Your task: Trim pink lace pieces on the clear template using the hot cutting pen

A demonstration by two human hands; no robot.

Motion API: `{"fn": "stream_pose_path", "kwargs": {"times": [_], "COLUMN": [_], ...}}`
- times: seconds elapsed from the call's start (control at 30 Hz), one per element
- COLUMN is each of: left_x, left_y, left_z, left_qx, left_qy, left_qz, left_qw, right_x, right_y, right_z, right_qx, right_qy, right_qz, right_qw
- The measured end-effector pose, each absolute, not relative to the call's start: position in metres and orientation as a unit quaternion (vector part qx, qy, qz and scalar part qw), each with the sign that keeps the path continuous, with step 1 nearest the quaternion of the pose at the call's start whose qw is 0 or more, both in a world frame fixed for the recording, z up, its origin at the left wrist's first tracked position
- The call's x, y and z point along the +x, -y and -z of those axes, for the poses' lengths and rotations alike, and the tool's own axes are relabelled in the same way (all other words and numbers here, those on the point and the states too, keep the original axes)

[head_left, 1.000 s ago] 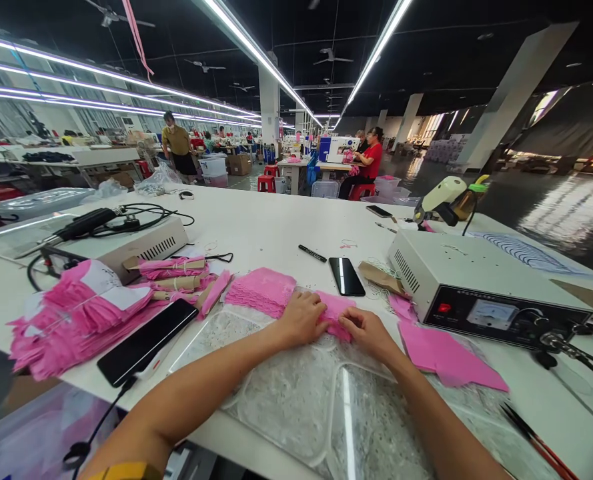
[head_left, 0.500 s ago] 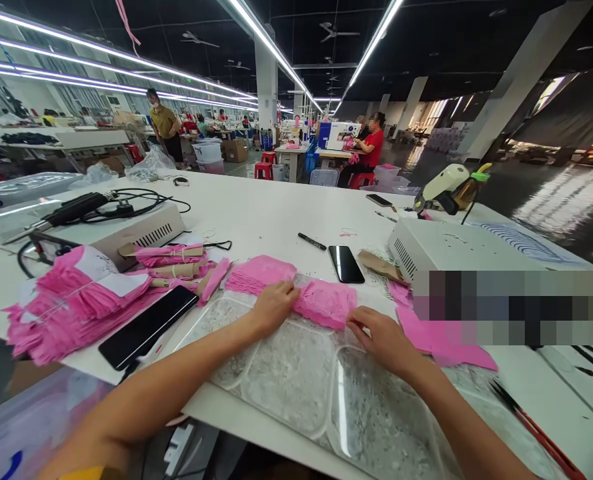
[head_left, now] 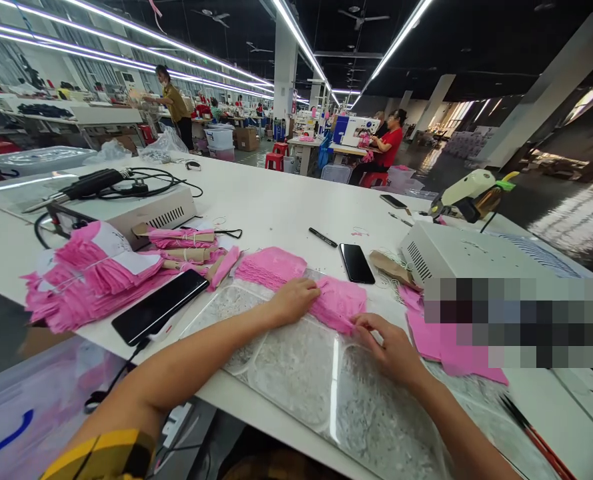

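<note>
A pink fabric piece (head_left: 343, 297) lies between my hands on a grey marbled sheet (head_left: 291, 380) with a clear, glossy top. My left hand (head_left: 292, 301) is closed over its left edge, fingers bent and pressed together on the cloth. At the lower right corner my right hand (head_left: 386, 340) pinches the edge between thumb and forefinger, its other fingers loosely curled. Touching the far left side of this piece is a neat stack of pink fabric pieces (head_left: 271, 263). More flat pink fabric (head_left: 443, 343) lies to the right of my right hand.
Left are tied pink bundles (head_left: 86, 273), a large black phone (head_left: 161, 303) and a grey box (head_left: 141, 223) with a corded hot tool. Ahead lie a marker (head_left: 323, 237) and another phone (head_left: 357, 263). Tweezers (head_left: 531, 427) rest at right. Co-workers are in the background.
The view has swung slightly left. My right hand has pulled the near right corner of the fabric a little toward me, and my left hand stays at the left edge.
</note>
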State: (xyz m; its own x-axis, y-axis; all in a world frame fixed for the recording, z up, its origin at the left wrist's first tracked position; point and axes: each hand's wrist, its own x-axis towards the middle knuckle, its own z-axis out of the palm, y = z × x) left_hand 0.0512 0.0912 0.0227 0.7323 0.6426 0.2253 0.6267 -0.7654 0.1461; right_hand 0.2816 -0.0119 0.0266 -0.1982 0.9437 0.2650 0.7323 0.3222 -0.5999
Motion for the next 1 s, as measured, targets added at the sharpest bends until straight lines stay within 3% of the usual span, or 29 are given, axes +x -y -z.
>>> {"fn": "stream_pose_path", "kwargs": {"times": [0.2,0.57,0.83,1.0], "left_x": [0.056,0.057,0.091,0.077], "left_y": [-0.102,-0.053,-0.012,-0.014], "left_z": [-0.019,-0.039,-0.013,-0.026], "left_qx": [0.914,0.935,0.964,0.972], "left_qy": [-0.384,-0.322,-0.232,-0.201], "left_qz": [-0.122,-0.134,-0.108,-0.102], "left_qw": [0.046,0.061,0.079,0.068], "right_x": [0.306,0.297,0.298,0.310], "right_y": [0.023,0.062,0.061,0.071], "right_z": [-0.045,-0.045,-0.045,-0.050], "right_qx": [-0.596,-0.607,-0.614,-0.593], "right_qy": [0.640,0.689,0.692,0.719], "right_qz": [-0.250,-0.239,-0.188,-0.132], "right_qw": [0.415,0.315,0.329,0.338]}}
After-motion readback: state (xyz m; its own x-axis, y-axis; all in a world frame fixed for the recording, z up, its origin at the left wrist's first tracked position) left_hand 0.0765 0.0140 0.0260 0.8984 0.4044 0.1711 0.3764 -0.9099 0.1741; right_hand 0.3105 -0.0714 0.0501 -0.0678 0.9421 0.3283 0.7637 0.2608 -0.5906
